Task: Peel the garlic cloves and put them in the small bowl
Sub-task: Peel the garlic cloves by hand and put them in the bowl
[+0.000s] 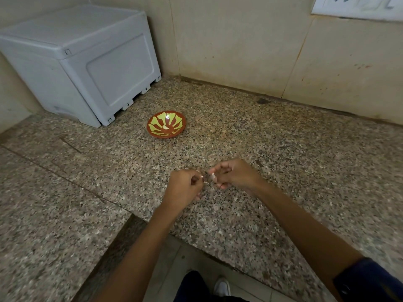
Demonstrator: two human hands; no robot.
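— Looking down at the speckled granite counter [283, 149], what are the two hands doing?

— Both hover low over the stone, close together, fingertips nearly meeting. The right hand [234, 174] has its thumb and fingers curled around a garlic clove [213, 176], a small pale pinkish piece showing at its fingertips, on the side facing the other hand.

— And the left hand [185, 185]?

— Its fingers are curled inward too, pinching thin whitish bits of garlic skin [205, 182] at their tips. Those strips sit in the narrow gap between the hands, just beside the clove. Whether the skin is attached to the clove or already loose, I cannot tell; it is too small and a little blurred.

— Where is the small bowl [166, 124]?

— Well apart from the hands, farther back on the counter and a little to the left. It is shallow, reddish-brown with yellow-green petal shapes inside, and one pale peeled clove [166, 127] lies near its centre.

— Anything else around?

— A grey plastic box [87, 62] stands in the back left corner against the beige tiled wall [239, 51], its front corner near the bowl but not touching. A white switch plate [357, 6] shows at the upper right. Below the counter edge, a white shoe [222, 287] is visible on the floor.
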